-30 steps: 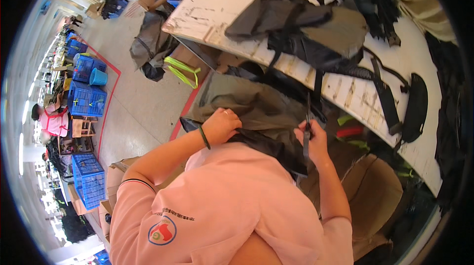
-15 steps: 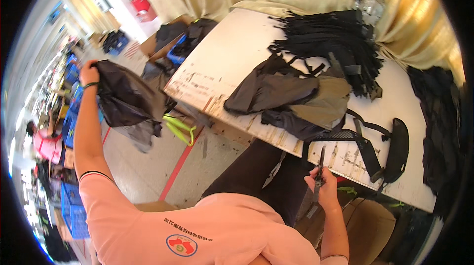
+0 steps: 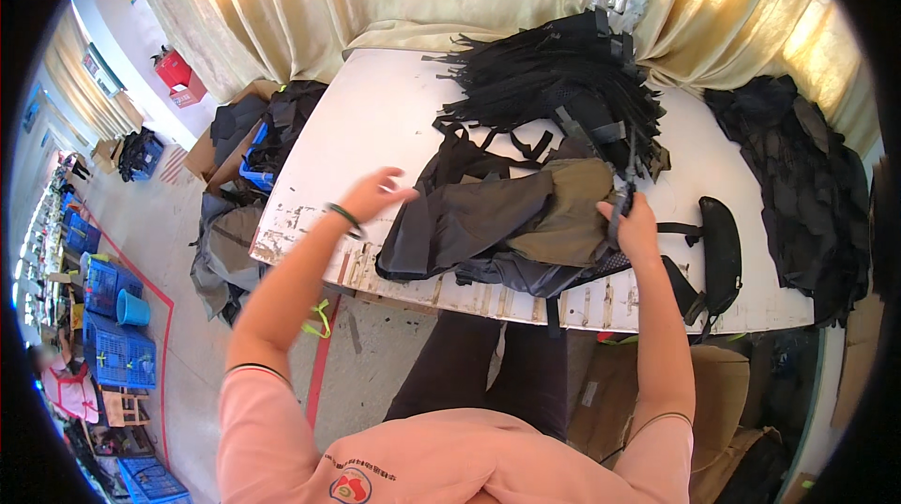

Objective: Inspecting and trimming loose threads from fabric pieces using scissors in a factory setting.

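A grey and olive backpack (image 3: 488,213) lies on the white table (image 3: 338,119) in front of me, its fabric loosely folded. My left hand (image 3: 377,196) is over its left end, fingers apart and with nothing in them. At its right side my right hand (image 3: 633,225) is closed around a slim dark tool (image 3: 624,192) that looks like scissors; the tool points away from me. Black straps and a padded black belt piece (image 3: 721,255) extend to the right of the backpack.
Black strips (image 3: 554,72) are heaped at the back of the table. Dark fabric pieces (image 3: 798,185) hang over its right end. Left of the table, a grey fabric bundle (image 3: 230,246) lies below a cardboard box (image 3: 202,159). Blue crates (image 3: 117,349) stand farther left.
My left hand has let go of the dark fabric it held out at the left and moved right, over the table. My right hand has moved forward from the table's front edge with the tool.
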The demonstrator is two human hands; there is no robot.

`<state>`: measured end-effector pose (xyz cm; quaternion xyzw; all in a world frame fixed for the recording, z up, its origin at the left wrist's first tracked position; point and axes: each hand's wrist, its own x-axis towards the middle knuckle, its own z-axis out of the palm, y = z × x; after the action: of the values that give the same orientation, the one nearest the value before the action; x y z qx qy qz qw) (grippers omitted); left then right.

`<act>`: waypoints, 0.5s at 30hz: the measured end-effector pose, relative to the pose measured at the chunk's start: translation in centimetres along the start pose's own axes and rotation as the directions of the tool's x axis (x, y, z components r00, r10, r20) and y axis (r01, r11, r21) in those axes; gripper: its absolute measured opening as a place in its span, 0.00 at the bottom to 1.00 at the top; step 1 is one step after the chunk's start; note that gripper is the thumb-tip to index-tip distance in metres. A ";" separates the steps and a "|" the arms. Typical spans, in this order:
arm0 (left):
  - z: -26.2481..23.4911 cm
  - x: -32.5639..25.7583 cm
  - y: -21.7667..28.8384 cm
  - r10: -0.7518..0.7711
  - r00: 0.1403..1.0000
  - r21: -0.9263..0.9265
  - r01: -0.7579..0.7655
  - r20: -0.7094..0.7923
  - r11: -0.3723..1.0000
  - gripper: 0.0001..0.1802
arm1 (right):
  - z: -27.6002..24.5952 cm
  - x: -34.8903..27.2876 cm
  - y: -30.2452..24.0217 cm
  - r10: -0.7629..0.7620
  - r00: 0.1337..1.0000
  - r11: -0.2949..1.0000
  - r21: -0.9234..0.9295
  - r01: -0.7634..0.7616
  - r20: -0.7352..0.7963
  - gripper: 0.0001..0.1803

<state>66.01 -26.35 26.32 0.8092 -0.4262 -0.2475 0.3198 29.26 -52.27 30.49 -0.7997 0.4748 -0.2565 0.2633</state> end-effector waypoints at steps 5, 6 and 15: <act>6.9 0.9 2.7 0.220 0.964 0.280 -0.173 -0.147 0.944 0.26 | 2.4 2.7 0.5 -0.008 0.999 0.992 0.127 0.001 0.051 0.23; 6.1 1.4 2.6 0.229 0.962 0.280 -0.180 -0.152 0.943 0.26 | 1.5 3.3 0.2 -0.012 0.999 0.992 0.127 0.006 0.042 0.23; -11.8 0.0 2.6 0.261 0.772 0.027 -0.301 -0.580 0.953 0.13 | -9.7 5.5 -3.3 -0.304 0.901 0.928 0.119 0.354 -0.309 0.22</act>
<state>72.60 -23.87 36.19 0.7617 -0.4165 0.0459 0.4942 27.22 -57.52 40.67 -0.7974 0.3412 -0.4498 0.2130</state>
